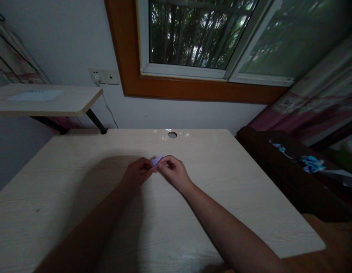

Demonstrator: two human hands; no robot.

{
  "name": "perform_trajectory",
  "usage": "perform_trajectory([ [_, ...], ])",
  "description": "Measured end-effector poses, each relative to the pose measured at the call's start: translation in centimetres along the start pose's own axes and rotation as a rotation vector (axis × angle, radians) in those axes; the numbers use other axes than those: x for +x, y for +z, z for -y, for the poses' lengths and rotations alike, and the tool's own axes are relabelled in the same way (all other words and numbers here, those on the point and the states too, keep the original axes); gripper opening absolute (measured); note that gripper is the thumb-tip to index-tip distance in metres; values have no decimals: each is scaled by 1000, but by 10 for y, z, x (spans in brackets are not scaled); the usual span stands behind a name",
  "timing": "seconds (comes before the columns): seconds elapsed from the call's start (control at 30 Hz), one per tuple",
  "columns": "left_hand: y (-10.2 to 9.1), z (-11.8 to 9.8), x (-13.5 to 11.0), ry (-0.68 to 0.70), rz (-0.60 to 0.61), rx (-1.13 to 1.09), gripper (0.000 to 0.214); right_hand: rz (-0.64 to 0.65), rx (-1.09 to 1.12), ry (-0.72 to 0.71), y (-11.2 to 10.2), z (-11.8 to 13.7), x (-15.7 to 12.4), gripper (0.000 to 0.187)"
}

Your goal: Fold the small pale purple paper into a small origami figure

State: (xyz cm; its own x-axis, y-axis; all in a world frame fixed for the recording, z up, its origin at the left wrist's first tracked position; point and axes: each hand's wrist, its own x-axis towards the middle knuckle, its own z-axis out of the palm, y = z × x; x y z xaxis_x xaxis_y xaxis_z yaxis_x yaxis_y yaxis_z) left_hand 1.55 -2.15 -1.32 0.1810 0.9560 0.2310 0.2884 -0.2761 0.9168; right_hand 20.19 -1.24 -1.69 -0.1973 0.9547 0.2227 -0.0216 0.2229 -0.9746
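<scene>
A small piece of pale purple paper (157, 160) shows between my two hands, over the middle of the wooden-topped desk (221, 170). My left hand (138, 170) pinches its left lower side between thumb and fingers. On the other side, my right hand (175, 171) pinches it too, with the fingertips of both hands almost touching. The paper looks angular, perhaps folded, but my fingers cover much of it.
A raised shelf (87, 102) on black legs stands at the back left, with a white sheet (36, 95) on it. A round cable hole (172, 135) lies near the desk's back edge. Behind are a wall socket (103, 76) and a window (198, 38); a curtain (312, 94) hangs at right.
</scene>
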Motion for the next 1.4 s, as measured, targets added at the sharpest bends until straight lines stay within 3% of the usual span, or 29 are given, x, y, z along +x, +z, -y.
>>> perform_trajectory([
  [0.2,3,6,1,-22,-45,-21,22,-5,4,2,0,-1,0,18],
  [0.5,3,4,2,-80,-21,-49,24,-27,2,14,2,1,1,21],
  [1.0,3,7,1,-54,-87,-84,28,-50,76,-8,2,-7,2,28],
  [1.4,4,7,2,-113,8,-278,29,-43,53,12,2,-10,4,31],
])
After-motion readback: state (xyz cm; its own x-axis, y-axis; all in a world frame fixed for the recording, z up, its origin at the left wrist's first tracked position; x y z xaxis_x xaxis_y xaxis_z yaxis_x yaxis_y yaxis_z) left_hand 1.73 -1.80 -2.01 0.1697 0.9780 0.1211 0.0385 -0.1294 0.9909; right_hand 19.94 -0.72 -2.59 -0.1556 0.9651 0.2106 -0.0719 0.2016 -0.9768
